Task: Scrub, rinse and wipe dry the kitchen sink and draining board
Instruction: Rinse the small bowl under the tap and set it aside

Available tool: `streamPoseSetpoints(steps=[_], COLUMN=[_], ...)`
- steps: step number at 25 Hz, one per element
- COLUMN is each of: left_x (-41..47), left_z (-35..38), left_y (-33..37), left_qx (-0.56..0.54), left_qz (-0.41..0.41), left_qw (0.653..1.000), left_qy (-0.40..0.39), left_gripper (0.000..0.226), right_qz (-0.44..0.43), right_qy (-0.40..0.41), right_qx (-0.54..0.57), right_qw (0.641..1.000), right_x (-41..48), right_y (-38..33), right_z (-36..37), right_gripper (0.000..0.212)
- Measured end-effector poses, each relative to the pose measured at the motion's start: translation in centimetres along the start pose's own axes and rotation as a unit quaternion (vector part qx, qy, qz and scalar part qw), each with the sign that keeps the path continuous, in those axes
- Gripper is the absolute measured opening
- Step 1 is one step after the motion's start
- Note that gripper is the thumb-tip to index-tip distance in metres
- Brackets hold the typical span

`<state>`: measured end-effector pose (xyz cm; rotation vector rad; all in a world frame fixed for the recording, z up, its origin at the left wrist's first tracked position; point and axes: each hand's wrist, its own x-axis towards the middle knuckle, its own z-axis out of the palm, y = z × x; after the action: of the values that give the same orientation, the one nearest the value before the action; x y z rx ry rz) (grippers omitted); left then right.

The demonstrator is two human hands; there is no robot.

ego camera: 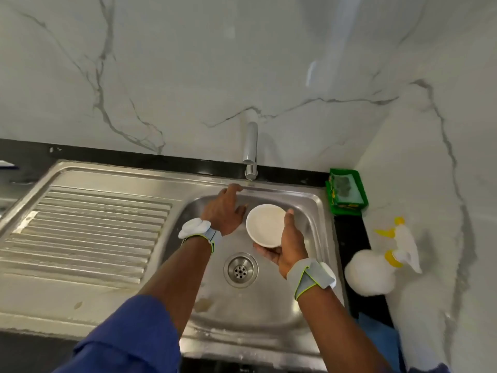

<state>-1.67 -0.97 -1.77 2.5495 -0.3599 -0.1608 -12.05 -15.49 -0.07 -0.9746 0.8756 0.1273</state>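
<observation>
1. We find the sink [269, 305] set into the dark desk [349, 238], with the ribbed draining board [88, 232] adjoining it on the left. Both lie directly beneath the hands.
2. The right grip [287, 246] is clamped on a small white bowl [265, 224], with the thumb against the rim and the fingers underneath. It holds the bowl over the basin, beyond the drain [240, 270]. We cannot tell whether the bowl contains anything.
3. The left grip [223, 211] is apart, fingers extended. The fingertips touch the sink's back ledge just in front of the tap [250, 146].
4. We judge the step in hand to be bringing water or cleaner to the basin ahead of scrubbing. A brownish mark [201, 304] shows on the basin floor towards the front.
5. To do this well, we advise:
   - keeping the bowl level until it sits under the spout;
   - starting any flow gently to limit splashing;
   - spreading the contents over the basin walls and the ribbed board, not straight down the drain.
6. A green tray [347, 210] with a pad in it sits at the sink's rear right corner. A spray bottle [376, 273] lies on the right, within reach for the scrub.
</observation>
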Motion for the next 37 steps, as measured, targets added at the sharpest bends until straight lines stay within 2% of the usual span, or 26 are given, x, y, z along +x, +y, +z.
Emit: streamPoseSetpoints(steps=[5,9,13,17,20,32,37], left_x=[7.3,11.2,12.2,11.7,11.5,10.6,11.3], left_z=[-0.9,-0.5,0.2,1.5,2.2,1.0,1.7], left_y=[1.4,1.7,1.3,-1.2,-2.4,-0.5,-1.4], left_qx=[0.018,-0.064,-0.072,-0.211,-0.261,-0.305,-0.313], left_qz=[0.009,0.000,0.026,-0.069,-0.115,-0.116,-0.117], left_qw=[0.999,0.997,0.996,0.973,0.958,0.943,0.940], left_qy=[0.031,0.036,0.035,0.069,0.041,-0.062,-0.068], left_gripper=[0.044,0.040,0.036,0.019,0.017,0.010,0.028], right_qz=[0.013,0.026,0.028,0.031,0.031,0.058,0.067], right_qy=[-0.028,-0.038,-0.038,-0.047,-0.033,0.017,0.024], right_qx=[-0.003,-0.002,-0.006,-0.005,-0.015,-0.017,-0.015], right_qw=[1.000,0.999,0.999,0.998,0.999,0.998,0.997], right_x=[2.1,3.8,5.0,5.6,6.2,7.0,7.1], right_y=[-2.9,-4.4,-4.7,-4.3,-3.5,-1.6,-1.2], right_z=[1.7,2.8,4.3,6.0,7.2,7.3,7.2], right_gripper=[0.059,0.051,0.052,0.052,0.058,0.064,0.065])
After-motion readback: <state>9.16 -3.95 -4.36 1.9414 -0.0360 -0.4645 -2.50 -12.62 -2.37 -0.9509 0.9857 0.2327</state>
